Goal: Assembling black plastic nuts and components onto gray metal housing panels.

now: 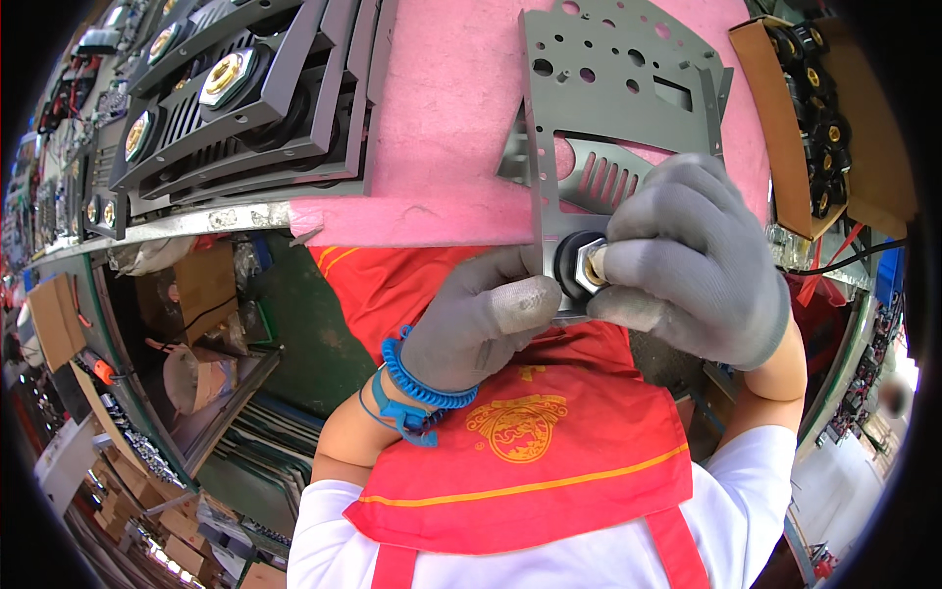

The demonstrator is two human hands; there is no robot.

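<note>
A grey sheet-metal panel (613, 113) with round holes and a rectangular cutout lies over the near edge of the pink-covered table. At its near end sits a black round fitting with a silver hex nut (579, 265). Gloved in grey, my right hand (692, 260) pinches the fitting at the nut, its fingers bent around the front. My left hand (481, 314), also gloved, grips the panel's near left edge; its thumb rests beside the fitting and its other fingers are partly hidden. A slotted grey metal piece (603, 177) shows beneath the panel's large opening.
On the left of the table (442, 118) stand stacked grey panels (339, 108) with brass-centred fittings mounted. A cardboard box (770, 128) of black fittings is at the right. Below the table at left are shelves with bags and cardboard (201, 280). A black cable (854, 255) runs at the right edge.
</note>
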